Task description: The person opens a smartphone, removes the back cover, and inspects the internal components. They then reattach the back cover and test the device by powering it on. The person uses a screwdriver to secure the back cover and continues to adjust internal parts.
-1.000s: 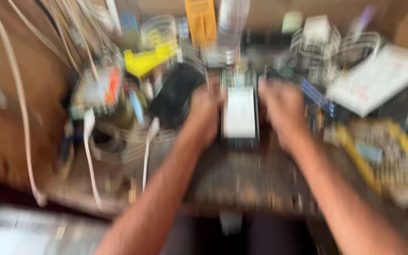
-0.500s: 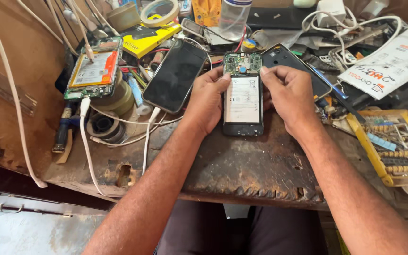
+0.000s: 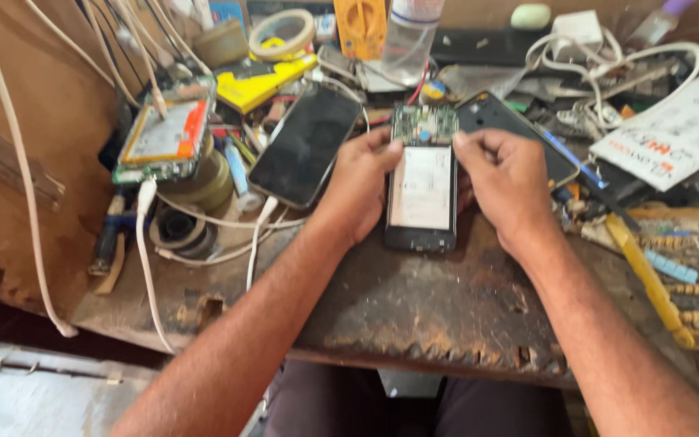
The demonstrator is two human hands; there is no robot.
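My left hand (image 3: pixel 359 190) and right hand (image 3: pixel 505 180) grip the opened phone (image 3: pixel 421 188), green board bared, on the scarred wooden tabletop (image 3: pixel 414 303). A white printed sheet (image 3: pixel 673 133) lies toward its right edge.

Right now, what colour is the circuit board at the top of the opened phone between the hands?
Green, on the circuit board above the white battery; the head view shows it.

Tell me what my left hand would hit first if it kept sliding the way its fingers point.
Probably the green circuit board atop the opened phone: the left hand points up-right, thumb already at its edge.
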